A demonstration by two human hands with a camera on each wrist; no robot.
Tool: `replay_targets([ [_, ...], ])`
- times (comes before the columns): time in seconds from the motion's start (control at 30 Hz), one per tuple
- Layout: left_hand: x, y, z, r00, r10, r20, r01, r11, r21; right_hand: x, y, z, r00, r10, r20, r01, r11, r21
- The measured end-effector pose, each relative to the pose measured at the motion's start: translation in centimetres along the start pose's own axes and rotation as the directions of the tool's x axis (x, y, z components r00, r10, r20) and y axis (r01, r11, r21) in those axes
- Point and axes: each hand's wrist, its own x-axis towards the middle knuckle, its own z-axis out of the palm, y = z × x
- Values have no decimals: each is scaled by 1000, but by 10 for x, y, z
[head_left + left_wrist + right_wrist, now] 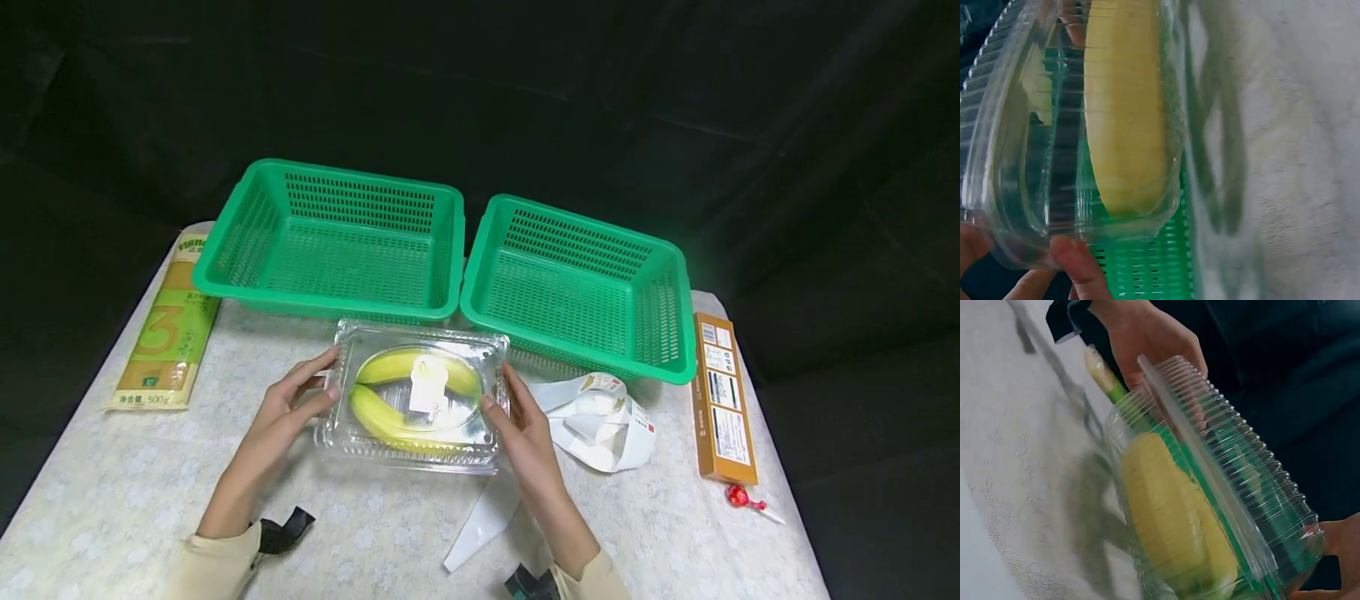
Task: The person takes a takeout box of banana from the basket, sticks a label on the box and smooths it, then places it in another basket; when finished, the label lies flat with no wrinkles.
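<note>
A clear plastic clamshell box (420, 333) with a ridged rim is held in front of the baskets, above the table's near half. Inside lie two yellow bananas (375, 412), seen through the lid, which carries a white label (429, 385). My left hand (281, 412) pinches the box's left edge, thumb on top. On the opposite edge, my right hand (528, 442) grips with its thumb over the lid and fingers along the side. The left wrist view shows fingertips (1079, 265) at the box's corner; the right wrist view shows the bananas (1169, 512) through the ribbed wall.
Two green baskets, left (330, 296) and right (570, 337), stand behind the box. A noodle pack (161, 333) lies at far left. Right of my right hand are curled white printed strips (637, 433), then an orange carton (723, 400) and a red lollipop (737, 497).
</note>
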Motion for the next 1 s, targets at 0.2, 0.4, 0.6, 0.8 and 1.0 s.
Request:
replay_targets([
  [0.2, -7, 14, 0, 999, 30, 28, -30, 1000, -9, -18, -12, -5, 999, -32, -27, 30, 998, -49],
  [0.4, -9, 25, -4, 994, 95, 54, -93, 995, -35, -30, -23, -8, 997, -74, -18, 73, 995, -69],
  [0.6, -5, 36, -5, 989, 135, 62, -130, 989, -73, -38, -35, -13, 993, -118, 16, 119, 991, -69],
  [0.8, 4, 49, 0, 987, 134, 84, -128, 989, -74, -41, -47, -24, 987, -163, -9, 161, 983, -93],
  [1.0, 12, 56, 12, 985, 135, 104, -126, 988, -88, -33, -53, -36, 982, -185, -48, 177, 974, -139],
])
